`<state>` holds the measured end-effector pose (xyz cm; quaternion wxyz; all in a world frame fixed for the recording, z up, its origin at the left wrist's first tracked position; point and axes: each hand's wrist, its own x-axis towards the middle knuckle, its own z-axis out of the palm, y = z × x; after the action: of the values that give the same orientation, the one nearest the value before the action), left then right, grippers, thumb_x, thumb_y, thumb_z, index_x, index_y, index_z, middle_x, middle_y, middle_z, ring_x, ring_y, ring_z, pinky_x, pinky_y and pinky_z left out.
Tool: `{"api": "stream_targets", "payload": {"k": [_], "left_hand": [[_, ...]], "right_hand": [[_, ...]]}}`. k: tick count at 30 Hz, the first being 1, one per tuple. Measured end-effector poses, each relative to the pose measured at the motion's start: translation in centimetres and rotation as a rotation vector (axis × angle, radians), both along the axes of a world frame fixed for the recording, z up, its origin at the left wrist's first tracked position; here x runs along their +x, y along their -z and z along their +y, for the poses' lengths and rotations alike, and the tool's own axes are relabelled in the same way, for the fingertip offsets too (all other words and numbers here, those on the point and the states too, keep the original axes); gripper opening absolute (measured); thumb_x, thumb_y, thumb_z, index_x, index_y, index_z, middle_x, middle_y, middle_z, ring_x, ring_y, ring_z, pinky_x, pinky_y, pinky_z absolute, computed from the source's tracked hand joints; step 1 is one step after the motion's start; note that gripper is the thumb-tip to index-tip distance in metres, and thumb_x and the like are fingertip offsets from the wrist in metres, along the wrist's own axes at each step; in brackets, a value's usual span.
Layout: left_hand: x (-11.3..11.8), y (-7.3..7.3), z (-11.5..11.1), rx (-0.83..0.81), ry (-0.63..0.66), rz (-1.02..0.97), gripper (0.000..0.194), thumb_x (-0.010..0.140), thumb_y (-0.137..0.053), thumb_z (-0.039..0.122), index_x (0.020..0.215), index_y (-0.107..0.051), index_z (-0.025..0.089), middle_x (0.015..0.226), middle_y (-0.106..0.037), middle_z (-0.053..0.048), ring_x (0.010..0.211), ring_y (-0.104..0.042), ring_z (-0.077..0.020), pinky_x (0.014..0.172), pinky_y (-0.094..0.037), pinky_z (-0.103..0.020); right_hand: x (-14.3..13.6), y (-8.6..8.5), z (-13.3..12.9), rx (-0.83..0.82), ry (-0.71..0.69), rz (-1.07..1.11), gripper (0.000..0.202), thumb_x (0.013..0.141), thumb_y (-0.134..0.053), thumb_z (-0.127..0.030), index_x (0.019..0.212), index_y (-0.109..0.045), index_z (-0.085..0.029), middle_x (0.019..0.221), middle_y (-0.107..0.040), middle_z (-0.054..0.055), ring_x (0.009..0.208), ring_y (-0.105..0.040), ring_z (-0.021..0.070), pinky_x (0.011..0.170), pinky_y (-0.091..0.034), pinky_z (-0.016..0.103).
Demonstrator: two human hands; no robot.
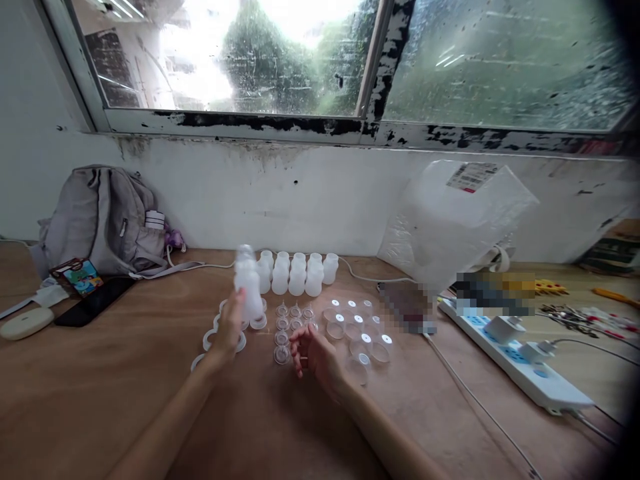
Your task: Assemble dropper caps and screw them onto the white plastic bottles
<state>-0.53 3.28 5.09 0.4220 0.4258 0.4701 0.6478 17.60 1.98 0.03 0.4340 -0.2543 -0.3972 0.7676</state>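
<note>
My left hand [231, 328] is wrapped round a frosted white bottle [248, 287], which stands upright in the grip and looks a little blurred. Under and around that hand lie white rings [209, 340]. My right hand [316, 357] hovers by the clear nipple-shaped pieces [281, 339], palm turned inward, fingers curled loosely and apart, with nothing visible in them. To its right are clear round caps [381, 351] with small white discs. Several frosted bottles [297, 277] stand in rows behind both hands.
A grey backpack [107, 220] sits at the back left, near a black phone-like slab [94, 303] and a round cream object [27, 323]. At the right are a plastic bag [450, 220], a white power strip [520, 367] and a cable [465, 393].
</note>
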Motion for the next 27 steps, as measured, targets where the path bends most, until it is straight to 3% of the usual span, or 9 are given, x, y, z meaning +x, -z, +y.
{"api": "stream_targets", "payload": {"k": [3,6,10,13,21,24,27], "left_hand": [[-3.6,-0.3,3.4,0.016,-0.085,-0.108,0.044,0.069,-0.053,0.047,0.098,-0.055,0.015,0.089,-0.062,-0.003,0.078,-0.058,-0.0151,0.069,-0.045,-0.026],[-6.5,0.1,6.7,0.053,-0.070,0.115,0.046,0.061,-0.064,0.039,0.100,-0.055,0.015,0.097,-0.062,-0.005,0.090,-0.057,-0.0179,0.082,-0.042,-0.030],[-8.4,2.2,10.6,-0.052,0.082,0.500,0.051,0.055,-0.067,0.041,0.096,-0.056,0.012,0.096,-0.064,-0.011,0.089,-0.059,-0.0245,0.080,-0.045,-0.037],[-9.0,3.8,12.5,-0.068,0.165,0.585,0.052,0.047,-0.072,0.037,0.090,-0.059,0.011,0.093,-0.065,-0.011,0.088,-0.059,-0.0284,0.080,-0.044,-0.041],[-8.5,5.2,13.8,-0.035,0.284,0.602,0.057,0.048,-0.071,0.034,0.098,-0.054,0.012,0.100,-0.063,-0.011,0.092,-0.058,-0.0275,0.083,-0.044,-0.042],[-8.0,5.3,14.0,0.010,0.222,0.611,0.070,0.048,-0.072,0.032,0.110,-0.046,0.013,0.115,-0.053,-0.014,0.107,-0.049,-0.0282,0.091,-0.037,-0.043],[-8.1,4.8,13.0,0.038,0.053,0.643,0.081,0.053,-0.070,0.034,0.123,-0.032,0.016,0.127,-0.039,-0.016,0.116,-0.039,-0.0290,0.094,-0.033,-0.045]], "right_hand": [[-0.4,1.1,0.2,-0.003,0.008,-0.041,0.042,0.079,-0.040,-0.052,0.076,-0.057,-0.014,0.056,-0.051,-0.001,0.035,-0.042,0.0067,0.033,-0.033,0.019],[-0.3,1.5,0.6,-0.012,0.032,-0.063,0.040,0.077,-0.045,-0.051,0.073,-0.056,-0.013,0.053,-0.051,-0.001,0.033,-0.041,0.0059,0.031,-0.031,0.018],[-0.1,1.5,1.2,-0.028,0.065,-0.073,0.036,0.076,-0.049,-0.049,0.072,-0.056,-0.013,0.053,-0.050,-0.002,0.033,-0.040,0.0052,0.030,-0.032,0.017],[0.0,1.6,1.3,-0.011,0.067,-0.085,0.035,0.075,-0.051,-0.047,0.072,-0.056,-0.013,0.053,-0.050,-0.002,0.033,-0.041,0.0050,0.030,-0.033,0.016],[0.0,1.2,1.1,0.007,0.054,-0.141,0.032,0.074,-0.054,-0.045,0.071,-0.054,-0.013,0.052,-0.049,-0.003,0.035,-0.041,0.0052,0.032,-0.032,0.017],[0.0,1.0,0.9,0.041,0.049,-0.193,0.030,0.071,-0.058,-0.043,0.071,-0.052,-0.014,0.054,-0.049,-0.004,0.036,-0.041,0.0050,0.033,-0.032,0.017],[0.0,1.1,0.7,0.120,0.093,-0.296,0.029,0.069,-0.058,-0.043,0.068,-0.050,-0.015,0.052,-0.046,-0.005,0.036,-0.039,0.0048,0.034,-0.031,0.017]]}}
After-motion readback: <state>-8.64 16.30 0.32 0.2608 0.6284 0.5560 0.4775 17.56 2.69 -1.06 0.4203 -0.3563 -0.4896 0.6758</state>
